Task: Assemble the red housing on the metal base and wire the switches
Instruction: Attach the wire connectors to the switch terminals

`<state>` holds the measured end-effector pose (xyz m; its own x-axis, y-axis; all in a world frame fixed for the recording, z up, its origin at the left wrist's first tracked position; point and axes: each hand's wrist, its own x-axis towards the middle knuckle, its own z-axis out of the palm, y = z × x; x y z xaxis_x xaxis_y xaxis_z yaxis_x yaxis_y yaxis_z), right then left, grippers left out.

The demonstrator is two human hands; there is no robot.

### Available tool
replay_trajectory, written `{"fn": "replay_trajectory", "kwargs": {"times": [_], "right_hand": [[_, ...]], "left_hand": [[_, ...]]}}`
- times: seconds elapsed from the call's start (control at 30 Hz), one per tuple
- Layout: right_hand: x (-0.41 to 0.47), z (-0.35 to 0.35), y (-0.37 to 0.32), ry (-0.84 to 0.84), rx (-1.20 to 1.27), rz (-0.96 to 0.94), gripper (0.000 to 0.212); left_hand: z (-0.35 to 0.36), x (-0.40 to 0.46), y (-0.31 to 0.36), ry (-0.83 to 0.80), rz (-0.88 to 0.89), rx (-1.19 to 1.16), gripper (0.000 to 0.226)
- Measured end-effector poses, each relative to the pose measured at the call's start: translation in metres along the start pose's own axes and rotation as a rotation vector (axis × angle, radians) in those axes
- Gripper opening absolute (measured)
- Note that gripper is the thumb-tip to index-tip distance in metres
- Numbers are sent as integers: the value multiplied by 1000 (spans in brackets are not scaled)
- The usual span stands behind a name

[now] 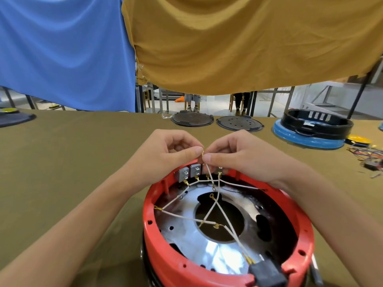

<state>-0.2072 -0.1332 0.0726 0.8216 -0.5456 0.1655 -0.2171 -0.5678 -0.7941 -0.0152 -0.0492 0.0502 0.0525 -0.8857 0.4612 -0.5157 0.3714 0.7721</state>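
Note:
The red housing (306, 230) is a round ring that sits over the shiny metal base (182, 230) near the table's front edge. Grey switches (189, 172) line its far rim. White wires (209, 212) with brass terminals cross the inside and run to a black connector (267, 273) at the near rim. Above the switches, my left hand (165, 154) and my right hand (238, 156) meet fingertip to fingertip. Both pinch the end of one white wire with its small brass terminal (203, 152). The right hand hides the rightmost switches.
Two dark round lids (191, 119) (239, 123) lie at the table's far edge. A black ring on a blue base (310, 129) stands far right, beside a yellow part (357, 139) and loose coloured wires (366, 157). Blue and mustard cloths hang behind.

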Motion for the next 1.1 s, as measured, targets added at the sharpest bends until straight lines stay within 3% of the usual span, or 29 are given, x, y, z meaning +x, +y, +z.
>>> {"fn": "replay_trajectory", "kwargs": {"times": [0.17,0.53,0.83,1.1], "right_hand": [[0,-2,0,177,-99,-94,8],[4,4,3,192,-265,-143,15],[3,-3,4,124,-142,-58,8],[3,1,4,77,-369,-159,8]], "left_hand": [[-1,0,-3,-24,-125,-50,9],[4,0,-6,-130,-348,-219,29],[7,2,-13,-159,-369,-163,22],[3,-1,-11,-243,-308,42,24]]}}
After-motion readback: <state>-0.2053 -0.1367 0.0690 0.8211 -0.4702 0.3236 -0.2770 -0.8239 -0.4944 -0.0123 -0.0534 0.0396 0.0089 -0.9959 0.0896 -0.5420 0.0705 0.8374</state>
